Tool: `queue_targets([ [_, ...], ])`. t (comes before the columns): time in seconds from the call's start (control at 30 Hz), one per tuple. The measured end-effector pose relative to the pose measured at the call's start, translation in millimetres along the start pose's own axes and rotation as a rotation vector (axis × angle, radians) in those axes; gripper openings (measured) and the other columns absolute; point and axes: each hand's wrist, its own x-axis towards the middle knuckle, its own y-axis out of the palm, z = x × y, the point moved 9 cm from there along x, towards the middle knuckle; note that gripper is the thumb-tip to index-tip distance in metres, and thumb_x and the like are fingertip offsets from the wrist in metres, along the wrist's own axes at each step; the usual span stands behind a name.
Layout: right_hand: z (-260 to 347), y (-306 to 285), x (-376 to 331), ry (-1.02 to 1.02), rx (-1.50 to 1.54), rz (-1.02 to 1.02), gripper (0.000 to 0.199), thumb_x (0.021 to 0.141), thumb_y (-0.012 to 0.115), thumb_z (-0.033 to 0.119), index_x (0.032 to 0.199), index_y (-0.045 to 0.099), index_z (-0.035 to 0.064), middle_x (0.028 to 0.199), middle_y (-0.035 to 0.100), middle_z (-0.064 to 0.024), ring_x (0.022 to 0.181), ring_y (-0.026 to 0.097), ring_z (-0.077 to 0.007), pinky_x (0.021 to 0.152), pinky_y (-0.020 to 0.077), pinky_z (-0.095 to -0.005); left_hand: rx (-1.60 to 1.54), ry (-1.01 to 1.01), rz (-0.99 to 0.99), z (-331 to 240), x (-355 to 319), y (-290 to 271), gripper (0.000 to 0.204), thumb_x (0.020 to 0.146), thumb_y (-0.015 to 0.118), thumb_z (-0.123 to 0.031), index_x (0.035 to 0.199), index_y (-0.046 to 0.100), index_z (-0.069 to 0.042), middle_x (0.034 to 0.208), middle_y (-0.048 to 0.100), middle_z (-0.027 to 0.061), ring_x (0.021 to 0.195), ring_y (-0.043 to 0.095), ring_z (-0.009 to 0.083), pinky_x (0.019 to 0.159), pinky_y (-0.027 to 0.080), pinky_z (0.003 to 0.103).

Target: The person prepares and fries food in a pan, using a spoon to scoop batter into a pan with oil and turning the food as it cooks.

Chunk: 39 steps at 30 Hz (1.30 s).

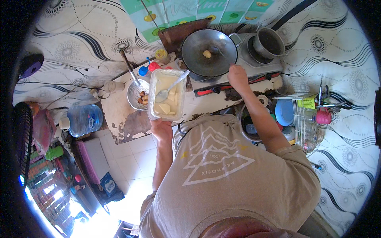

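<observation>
My left hand (160, 130) grips the lower end of a clear plastic container (184, 95). Pale yellow cut pieces (163, 108) lie inside it, and a metal spoon (162, 95) rests across them with its handle over the rim. At the wok (194, 63) on the stove, my right hand (237, 77) is closed over the near right rim. A thin grey metal utensil (221, 52) runs from that hand into the wok; its tip is too faint to name. One golden lump of food (206, 54) sits in the wok, close to the utensil's tip.
Left of the container, a long-handled strainer (138, 94) holds browned pieces (143, 97). Small jars with a red lid (153, 66) and a blue lid (143, 71) stand behind. A saucepan (269, 43) occupies the right burner. A dish rack (305, 123) stands at right, a water jug (85, 120) at left.
</observation>
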Motion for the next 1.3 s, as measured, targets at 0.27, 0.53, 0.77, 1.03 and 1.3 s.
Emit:
queue_targets([
  [0.27,24.5,0.9,10.0,-0.018,-0.018,-0.004,0.021,0.085,0.050,0.010,0.100,0.062,0.0023,0.084,0.066,-0.0221,0.073,0.067,-0.0381,0.063,0.0549,-0.0474,-0.010,-0.026,0.031,-2.8,0.8,-4.6,0.053,0.079,0.053,-0.023,0.130,0.049,-0.007,0.127,0.057,0.0093,0.118,0.053,0.0272,0.096,0.045,0.046],
  [0.53,22.1,6.3,9.3,-0.069,-0.050,-0.003,0.033,0.084,0.054,0.010,0.115,0.065,0.0079,0.090,0.066,-0.0149,0.075,0.066,-0.0347,0.065,0.0534,-0.0455,0.010,-0.035,0.032,2.0,4.7,-22.4,0.052,0.078,0.053,-0.024,0.127,0.051,-0.007,0.124,0.059,0.0086,0.113,0.057,0.0264,0.084,0.051,0.043],
  [0.77,4.1,-17.6,-2.9,-0.122,0.063,-0.123,0.016,0.084,0.055,0.014,0.093,0.066,0.0067,0.081,0.068,-0.0150,0.072,0.067,-0.0369,0.065,0.0538,-0.0481,0.045,-0.028,-0.019,-4.4,7.2,-13.7,0.047,0.078,0.051,-0.024,0.122,0.054,-0.008,0.120,0.060,0.0077,0.111,0.056,0.0256,0.087,0.048,0.042],
  [1.03,-33.6,19.8,-9.5,0.011,-0.010,0.123,0.023,0.088,0.053,0.020,0.087,0.063,-0.0005,0.078,0.065,-0.0243,0.074,0.066,-0.0410,0.068,0.0525,-0.0518,0.032,-0.049,-0.014,-4.7,7.7,-10.3,0.045,0.077,0.051,-0.022,0.120,0.055,-0.008,0.113,0.061,0.0063,0.103,0.058,0.0244,0.084,0.047,0.038],
  [1.3,-27.2,-15.7,-12.1,0.161,0.085,0.059,0.021,0.085,0.050,0.014,0.090,0.063,-0.0027,0.083,0.064,-0.0277,0.078,0.065,-0.0451,0.070,0.0520,-0.0541,0.027,-0.029,-0.012,-5.1,10.8,-9.7,0.046,0.077,0.052,-0.020,0.121,0.053,-0.006,0.115,0.061,0.0081,0.105,0.059,0.0258,0.086,0.048,0.040],
])
